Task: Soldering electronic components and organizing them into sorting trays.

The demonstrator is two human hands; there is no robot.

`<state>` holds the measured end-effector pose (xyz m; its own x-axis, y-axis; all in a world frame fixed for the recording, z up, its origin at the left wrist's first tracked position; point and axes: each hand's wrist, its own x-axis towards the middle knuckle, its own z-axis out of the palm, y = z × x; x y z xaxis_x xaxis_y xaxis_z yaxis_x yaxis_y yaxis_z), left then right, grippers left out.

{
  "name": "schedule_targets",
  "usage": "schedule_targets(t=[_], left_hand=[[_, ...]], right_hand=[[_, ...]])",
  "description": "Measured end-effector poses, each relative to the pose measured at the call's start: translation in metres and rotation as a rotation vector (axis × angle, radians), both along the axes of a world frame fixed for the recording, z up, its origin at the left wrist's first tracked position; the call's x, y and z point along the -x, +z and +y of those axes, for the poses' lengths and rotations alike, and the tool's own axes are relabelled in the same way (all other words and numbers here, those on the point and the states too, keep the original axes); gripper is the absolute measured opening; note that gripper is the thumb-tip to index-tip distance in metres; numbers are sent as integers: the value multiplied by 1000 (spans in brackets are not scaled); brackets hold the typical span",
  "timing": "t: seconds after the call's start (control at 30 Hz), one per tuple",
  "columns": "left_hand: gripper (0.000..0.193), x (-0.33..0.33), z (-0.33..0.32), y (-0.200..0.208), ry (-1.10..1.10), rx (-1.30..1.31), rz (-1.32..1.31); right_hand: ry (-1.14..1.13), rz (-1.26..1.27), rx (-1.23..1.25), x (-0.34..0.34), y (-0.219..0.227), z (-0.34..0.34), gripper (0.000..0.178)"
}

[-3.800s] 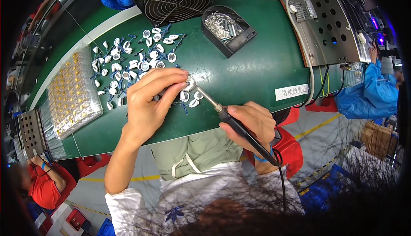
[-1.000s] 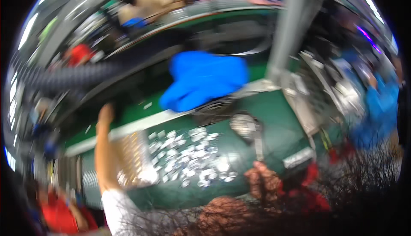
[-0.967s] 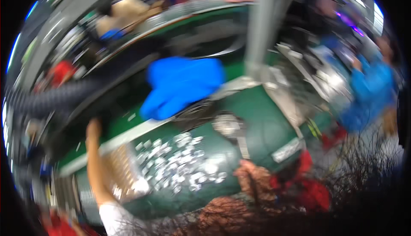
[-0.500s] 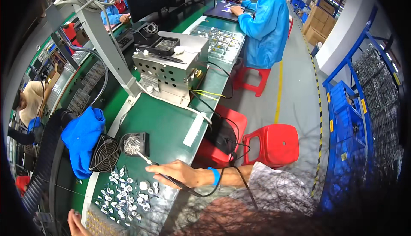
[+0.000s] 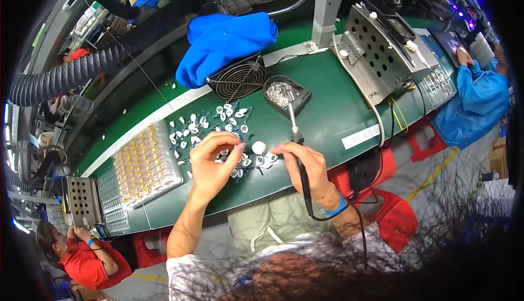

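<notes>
My right hand is closed round a soldering iron with a dark handle and a cable. The iron's metal end points away from me, over a black holder filled with silvery shavings; whether it touches them I cannot tell. To the left, my left hand hovers at the near side of a scatter of small white cup-shaped parts with dark wires. Its thumb and forefinger tips come together; anything between them is too small to make out. A round white piece lies between my hands.
A tray of yellow-dotted pieces lies left on the green bench. Behind the parts stand a black fan and a blue cloth. A perforated metal box is at right. Co-workers sit at both ends; red stools stand nearby.
The view has swung left and down to the bench. My left hand has come from beside the tray to the white parts. My right hand keeps the soldering iron near the holder.
</notes>
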<state>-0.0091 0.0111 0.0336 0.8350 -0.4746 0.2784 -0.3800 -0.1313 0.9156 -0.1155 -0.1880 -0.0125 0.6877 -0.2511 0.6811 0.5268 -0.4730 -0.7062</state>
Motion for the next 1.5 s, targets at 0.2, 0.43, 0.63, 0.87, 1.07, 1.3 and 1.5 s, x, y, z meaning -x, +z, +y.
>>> schedule_targets(t=[0.2, 0.43, 0.63, 0.87, 1.07, 1.3, 1.5], left_hand=[[14, 2, -12, -13, -38, -103, -134], [17, 7, -10, -14, -103, -222, -258], [23, 3, -3, -13, -174, -237, -365], [32, 1, -1, -20, -202, -229, -584], [29, -1, 8, -15, -260, -284, -768], [24, -14, 145, 30, 302, -556, -635], [21, 9, 227, 41, 458, -795, -505]], right_hand=[[3, 31, 61, -5, -2, 10, 34], [37, 89, 378, -5, -6, 7, 47], [60, 94, 388, -4, -4, 7, 44], [87, 115, 398, -6, -4, 8, 44], [92, 227, 581, -5, -1, 11, 50], [46, 155, 429, -6, -3, 16, 35], [29, 59, 319, -2, -4, 12, 33]])
